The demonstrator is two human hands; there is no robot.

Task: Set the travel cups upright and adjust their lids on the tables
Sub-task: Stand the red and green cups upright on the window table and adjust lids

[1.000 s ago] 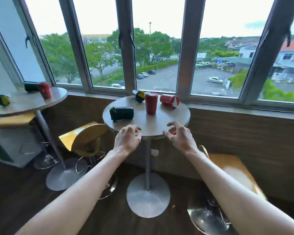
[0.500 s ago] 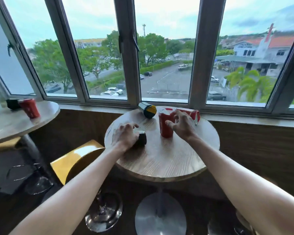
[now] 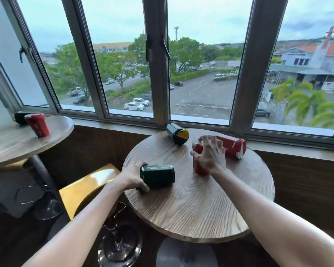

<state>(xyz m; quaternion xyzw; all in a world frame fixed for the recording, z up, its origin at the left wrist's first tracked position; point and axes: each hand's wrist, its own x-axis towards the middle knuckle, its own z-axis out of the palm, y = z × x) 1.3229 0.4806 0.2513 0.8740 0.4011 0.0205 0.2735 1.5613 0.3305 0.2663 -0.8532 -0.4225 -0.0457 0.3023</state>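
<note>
On the round wooden table (image 3: pixel 197 205) a dark green travel cup (image 3: pixel 158 175) lies on its side, and my left hand (image 3: pixel 132 177) grips its left end. A red cup (image 3: pixel 198 157) stands upright at the middle; my right hand (image 3: pixel 210 153) hovers over it with spread fingers, touching its lid and side. A second red cup (image 3: pixel 232 146) lies on its side behind it. A green cup with a yellow lid (image 3: pixel 177 133) lies on its side at the table's far edge.
A second round table (image 3: pixel 14 147) at the left holds an upright red cup (image 3: pixel 38 124) and a dark cup (image 3: pixel 20 117) lying behind it. A yellow stool (image 3: pixel 85 185) stands between the tables. Windows and a sill run along the far side.
I have come closer to the table. My left hand has closed around the lying green cup's end. My right hand has spread over the upright red cup.
</note>
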